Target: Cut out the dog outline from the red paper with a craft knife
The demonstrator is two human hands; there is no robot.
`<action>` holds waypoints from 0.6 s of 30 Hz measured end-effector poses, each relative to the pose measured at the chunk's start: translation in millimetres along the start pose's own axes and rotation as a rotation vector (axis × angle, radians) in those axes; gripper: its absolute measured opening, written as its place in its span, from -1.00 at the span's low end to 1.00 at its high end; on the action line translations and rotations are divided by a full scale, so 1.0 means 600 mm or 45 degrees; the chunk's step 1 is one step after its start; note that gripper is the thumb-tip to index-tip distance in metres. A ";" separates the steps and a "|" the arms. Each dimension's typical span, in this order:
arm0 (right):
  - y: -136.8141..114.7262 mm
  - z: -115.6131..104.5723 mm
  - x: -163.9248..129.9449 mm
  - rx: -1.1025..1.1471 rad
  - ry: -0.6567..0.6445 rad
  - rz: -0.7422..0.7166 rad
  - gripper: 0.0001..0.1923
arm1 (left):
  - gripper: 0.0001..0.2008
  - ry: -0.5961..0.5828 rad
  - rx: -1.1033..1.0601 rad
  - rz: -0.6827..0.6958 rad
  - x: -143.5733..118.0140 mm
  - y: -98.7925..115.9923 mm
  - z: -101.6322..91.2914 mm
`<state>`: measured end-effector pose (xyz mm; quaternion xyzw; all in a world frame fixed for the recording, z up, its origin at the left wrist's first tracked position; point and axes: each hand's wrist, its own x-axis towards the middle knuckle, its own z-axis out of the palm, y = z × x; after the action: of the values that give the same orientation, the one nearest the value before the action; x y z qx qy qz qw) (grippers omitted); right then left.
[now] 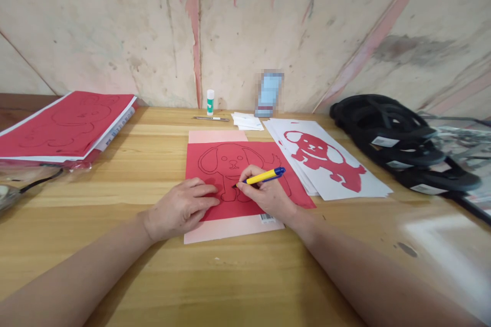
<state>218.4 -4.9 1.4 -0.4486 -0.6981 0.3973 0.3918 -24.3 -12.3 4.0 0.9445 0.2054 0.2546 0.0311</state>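
Observation:
A red sheet [215, 156] with a dog outline lies on a pink mat [226, 228] in the middle of the wooden table [153, 265]. My left hand [180, 208] rests flat on the sheet's lower left part, pressing it down. My right hand [268, 194] grips a yellow and blue craft knife [264, 177], its tip touching the outline near the dog's legs.
A stack of white sheets [333, 189] topped by a red dog cutout [322, 158] lies to the right. Black hoops [399, 138] lie at far right. A stack of red sheets [65, 122] sits at left. A glue stick [210, 101], a pen [210, 118] and paper scraps [247, 121] stand by the wall.

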 end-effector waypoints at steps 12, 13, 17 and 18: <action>-0.001 0.000 0.001 0.024 0.000 -0.024 -0.91 | -0.71 0.010 -0.017 -0.005 0.002 0.002 -0.002; -0.001 0.000 0.001 0.026 0.004 -0.025 -0.91 | -0.71 0.014 -0.016 -0.007 0.002 0.002 -0.003; -0.003 0.001 0.001 0.019 0.023 -0.014 -0.91 | -0.72 0.012 0.001 -0.015 0.002 0.001 -0.003; -0.003 0.001 0.001 0.016 0.025 -0.011 -0.91 | -0.72 0.009 0.004 -0.015 0.002 0.001 -0.003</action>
<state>217.2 -4.9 3.2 -0.4471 -0.6935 0.3958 0.4031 -24.0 -12.5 5.8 0.9424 0.2114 0.2573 0.0302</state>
